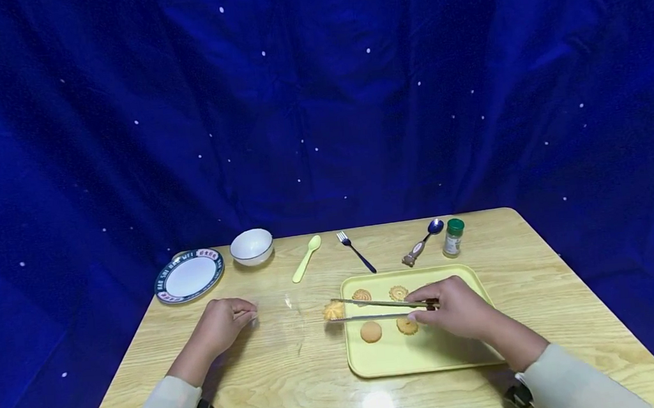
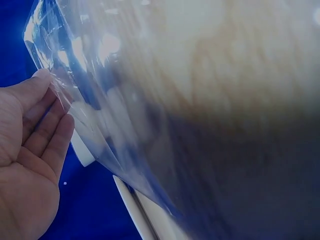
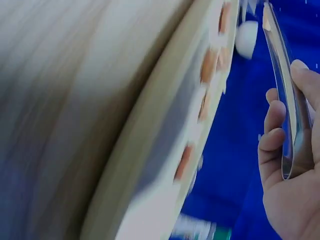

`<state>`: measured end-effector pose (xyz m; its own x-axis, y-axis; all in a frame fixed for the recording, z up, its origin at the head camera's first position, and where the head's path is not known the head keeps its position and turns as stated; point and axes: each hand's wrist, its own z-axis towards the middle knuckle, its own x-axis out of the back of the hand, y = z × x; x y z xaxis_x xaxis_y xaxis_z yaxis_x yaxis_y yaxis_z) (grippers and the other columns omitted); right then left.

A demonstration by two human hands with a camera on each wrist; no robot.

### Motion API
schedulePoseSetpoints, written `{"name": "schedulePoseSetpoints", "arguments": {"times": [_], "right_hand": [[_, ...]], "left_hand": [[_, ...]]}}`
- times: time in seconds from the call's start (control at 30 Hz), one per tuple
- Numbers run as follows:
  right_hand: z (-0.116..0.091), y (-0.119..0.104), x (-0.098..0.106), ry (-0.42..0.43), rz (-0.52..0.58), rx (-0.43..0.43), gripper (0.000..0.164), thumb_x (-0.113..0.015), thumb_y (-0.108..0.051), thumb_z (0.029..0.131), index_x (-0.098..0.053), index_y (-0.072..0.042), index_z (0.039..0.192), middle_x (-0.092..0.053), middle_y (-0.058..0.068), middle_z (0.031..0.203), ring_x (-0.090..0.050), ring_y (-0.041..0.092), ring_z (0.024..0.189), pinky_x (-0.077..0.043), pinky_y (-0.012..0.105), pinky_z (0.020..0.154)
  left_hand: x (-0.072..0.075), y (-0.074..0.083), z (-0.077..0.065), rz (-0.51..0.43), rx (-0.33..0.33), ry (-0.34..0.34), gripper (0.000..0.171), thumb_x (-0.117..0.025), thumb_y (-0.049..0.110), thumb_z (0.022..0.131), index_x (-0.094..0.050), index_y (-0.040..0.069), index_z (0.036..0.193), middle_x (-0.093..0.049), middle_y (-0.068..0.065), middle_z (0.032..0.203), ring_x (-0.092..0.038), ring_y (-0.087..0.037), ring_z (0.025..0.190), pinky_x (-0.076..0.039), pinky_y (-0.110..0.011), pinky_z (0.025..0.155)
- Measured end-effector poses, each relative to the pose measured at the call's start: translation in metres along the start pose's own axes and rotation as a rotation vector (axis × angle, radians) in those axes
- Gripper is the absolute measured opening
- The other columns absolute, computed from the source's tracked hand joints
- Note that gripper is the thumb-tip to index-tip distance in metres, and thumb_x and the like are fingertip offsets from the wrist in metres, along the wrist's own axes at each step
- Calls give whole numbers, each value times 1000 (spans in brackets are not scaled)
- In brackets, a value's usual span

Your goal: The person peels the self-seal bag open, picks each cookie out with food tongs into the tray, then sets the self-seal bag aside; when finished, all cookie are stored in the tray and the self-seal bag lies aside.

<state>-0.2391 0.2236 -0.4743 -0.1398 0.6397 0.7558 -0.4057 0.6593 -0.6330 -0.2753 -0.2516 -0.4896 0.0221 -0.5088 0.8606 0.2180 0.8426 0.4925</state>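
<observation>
My right hand (image 1: 459, 309) grips metal tongs (image 3: 286, 75), whose two arms reach left past the edge of a yellow tray (image 1: 425, 357). Between the tong tips sits a ridged golden cookie (image 1: 333, 310), held off the tray's left side. Several more cookies lie on the tray, among them a plain round one (image 1: 371, 332) and a swirled one (image 1: 361, 297). On the left, thumb and fingers of my left hand (image 1: 224, 327) pinch the edge of a clear plastic bag (image 2: 120, 120). The transparent bag spreads from those fingers toward the cookie, its outline faint in the head view.
Along the back stand a blue-rimmed plate (image 1: 190, 276), a white bowl (image 1: 252, 247) and a green-capped shaker jar (image 1: 453, 239). Between them lie a pale yellow spoon (image 1: 306, 259), a fork (image 1: 357, 253) and a spoon with a brown bear handle (image 1: 417, 250). A blue curtain hangs behind.
</observation>
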Motion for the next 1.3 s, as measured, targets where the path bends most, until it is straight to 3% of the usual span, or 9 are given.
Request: {"name": "schedulePoseSetpoints", "arguments": {"times": [0.3,0.47,0.8,1.07,1.3], "right_hand": [[-46,31,42,82,-77,-69,21,-84,-35,85,-80,-27,103,-65,-16,71,-54,1,62,-48,22,53],[-72,47,57,142,-100,-77,19,-86,-33,83,-80,-26,100,-73,-14,81,-58,-3,67,-50,21,56],[-109,77,72,184,-131,-105,18,-87,-30,82,-81,-26,99,-78,-11,93,-63,-8,81,-51,15,63],[-128,90,85,188,-172,-133,17,-86,-29,83,-80,-27,98,-74,-16,86,-55,-7,73,-45,15,60],[-138,94,88,178,-184,-174,17,-86,-33,82,-80,-29,97,-75,-16,86,-55,-6,72,-45,15,61]], "left_hand": [[-4,0,-1,-1,3,0,10,-74,19,94,-82,16,100,-78,-3,110,-72,-27,112,-56,-48,99],[-6,0,-1,-5,-9,3,10,-75,20,94,-82,16,99,-78,-3,109,-72,-26,110,-57,-47,98],[-7,-1,-2,-20,-11,-2,8,-75,20,94,-82,20,95,-78,-1,109,-72,-26,111,-57,-48,97],[-6,0,-1,-18,6,-16,8,-74,20,95,-82,20,95,-78,-1,109,-72,-26,111,-57,-48,98],[-7,0,0,-22,16,-16,8,-74,21,94,-82,19,97,-78,-1,109,-72,-25,111,-57,-48,98]]}}
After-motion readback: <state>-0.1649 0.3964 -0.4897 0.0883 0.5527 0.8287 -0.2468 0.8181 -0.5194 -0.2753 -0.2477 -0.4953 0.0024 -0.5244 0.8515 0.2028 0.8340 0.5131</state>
